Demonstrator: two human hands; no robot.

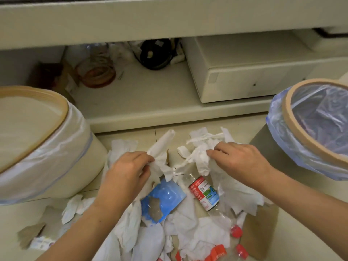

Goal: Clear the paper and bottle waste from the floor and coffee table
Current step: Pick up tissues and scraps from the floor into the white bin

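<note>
kneeling over a litter pile on the tiled floor (pixel 301 223), i record the following. my left hand (pixel 130 170) is clenched on a crumpled white paper towel (pixel 160 155), pinched between thumb and fingers and lifted clear of the heap, its free end sticking up and away from me. my right hand (pixel 239 159) is closed on a second wad of white tissue (pixel 201 159), fingertips buried in it, with twisted strands trailing from the wad down to the pile.

between and below the two hands lies a clear plastic bottle (pixel 204 193) with a red, green and blue label, on its side, partly covered by tissue. just beside it on its left sits a torn blue packet (pixel 162 202). more white paper sheets (pixel 197 232) spread toward me, mixed with red bottle caps (pixel 236 231) and red label scraps. a brown cardboard piece (pixel 258 230) lies at the right edge of the heap, another at far left (pixel 28 236).

a cream bin (pixel 62 166) with a clear liner stands to my left, touching the heap's edge; a grey bin (pixel 267 147) with a bluish liner (pixel 320 119) stands to my right. behind the pile runs the coffee table's lower shelf (pixel 150 102), holding what may be a plastic container (pixel 96 70), blurred, and a dark round object (pixel 156 53).
</note>
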